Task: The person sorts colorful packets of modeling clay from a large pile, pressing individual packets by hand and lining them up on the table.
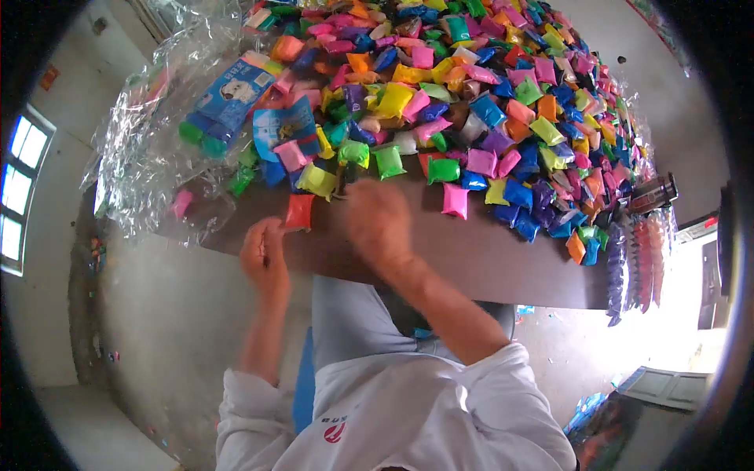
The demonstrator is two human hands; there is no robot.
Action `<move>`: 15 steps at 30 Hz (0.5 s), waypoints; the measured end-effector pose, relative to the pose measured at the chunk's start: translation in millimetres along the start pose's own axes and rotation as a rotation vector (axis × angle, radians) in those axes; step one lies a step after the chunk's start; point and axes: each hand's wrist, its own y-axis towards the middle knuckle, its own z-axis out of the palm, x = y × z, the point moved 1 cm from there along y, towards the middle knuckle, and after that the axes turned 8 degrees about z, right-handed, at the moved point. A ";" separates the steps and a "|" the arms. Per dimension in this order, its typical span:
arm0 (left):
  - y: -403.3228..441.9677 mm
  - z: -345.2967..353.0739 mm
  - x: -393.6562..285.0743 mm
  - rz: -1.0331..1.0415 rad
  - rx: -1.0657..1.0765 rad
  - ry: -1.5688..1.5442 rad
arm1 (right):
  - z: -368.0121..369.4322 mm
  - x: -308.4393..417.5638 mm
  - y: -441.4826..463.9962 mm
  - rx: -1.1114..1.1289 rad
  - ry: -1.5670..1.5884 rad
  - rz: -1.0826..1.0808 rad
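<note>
My left hand [265, 253] is at the table's near edge, its fingers closed in a pinch at the lower left corner of a small red packet [299, 212]. To its right, my right hand [378, 224] is smeared by motion, and its fingers cannot be made out. A dark thing [340, 182] shows just beyond the right fingertips, too unclear to name. Close to both hands lie a yellow-green packet [317, 181], a green packet [389, 162] and a pink packet [454, 201].
A big heap of small coloured packets [471, 102] covers the far part of the brown table [487, 255]. Clear plastic wrapping [149, 125] and a blue printed pack [233, 93] are at the left. A dark bottle [653, 193] and strips of packets [646, 263] sit at the right end.
</note>
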 end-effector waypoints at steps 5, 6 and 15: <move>-18.8 10.5 -18.1 -0.277 0.146 -0.242 | -81.5 -65.9 42.6 0.082 -0.348 0.136; -24.4 18.9 -26.3 -0.378 0.243 -0.326 | -88.5 -79.5 43.9 0.082 -0.352 0.136; -43.8 64.8 -57.5 -0.495 0.568 -0.558 | -79.9 -80.6 46.5 0.203 -0.504 0.074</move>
